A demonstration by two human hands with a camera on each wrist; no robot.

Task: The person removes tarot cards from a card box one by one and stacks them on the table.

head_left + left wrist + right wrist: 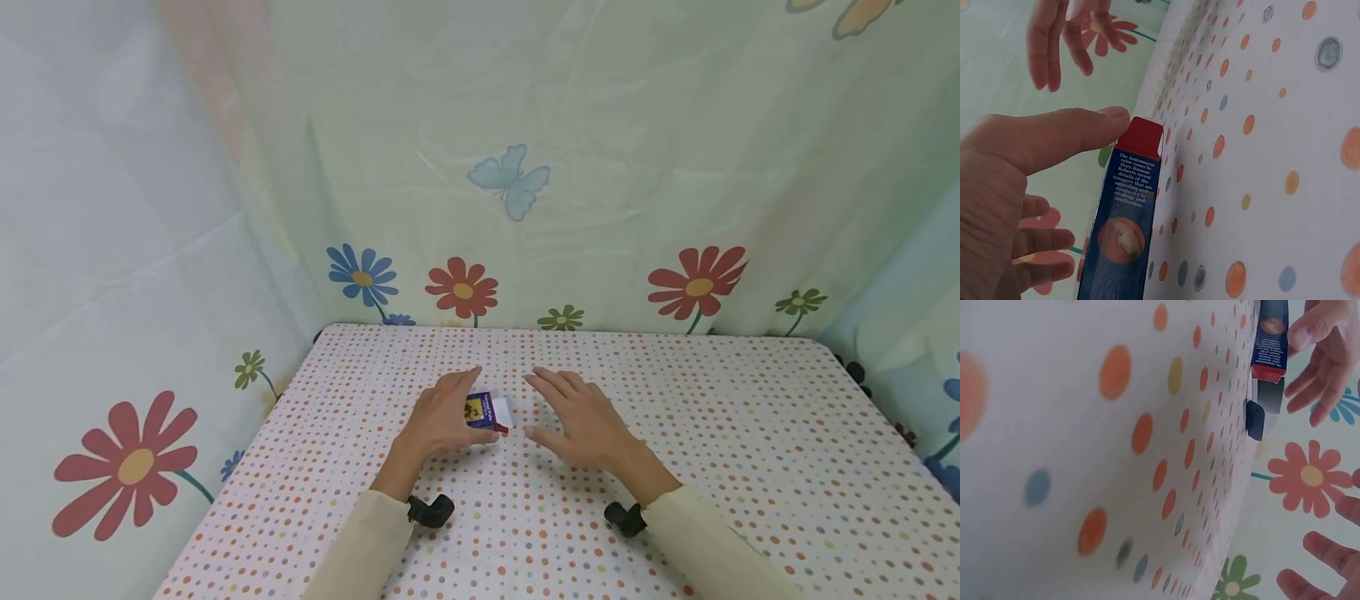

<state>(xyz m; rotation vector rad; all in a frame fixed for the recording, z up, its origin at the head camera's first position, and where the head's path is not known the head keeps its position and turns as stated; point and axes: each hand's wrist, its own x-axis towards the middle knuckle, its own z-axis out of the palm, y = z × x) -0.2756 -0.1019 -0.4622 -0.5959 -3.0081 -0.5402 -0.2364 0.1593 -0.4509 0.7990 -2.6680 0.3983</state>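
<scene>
A small dark blue card box [477,411] with a yellow picture lies on the dotted tabletop, its end open with a white flap and a red tab sticking out to the right. My left hand [441,418] is just left of the box, fingers extended and the thumb apart from them. In the left wrist view, the thumb tip reaches the red tab [1145,134], above small print and a round face picture. Across a short gap on the right, my right hand [583,421] faces the box with spread, relaxed fingers and holds nothing. A dark flap [1254,420] shows beyond the box in the right wrist view.
A table covered with a dotted cloth [675,400] spreads under both hands. Behind it hangs a pale curtain [600,192] printed with flowers and a butterfly; similar sheets hang at both sides. Black wrist cameras [431,511] sit at the sleeve ends.
</scene>
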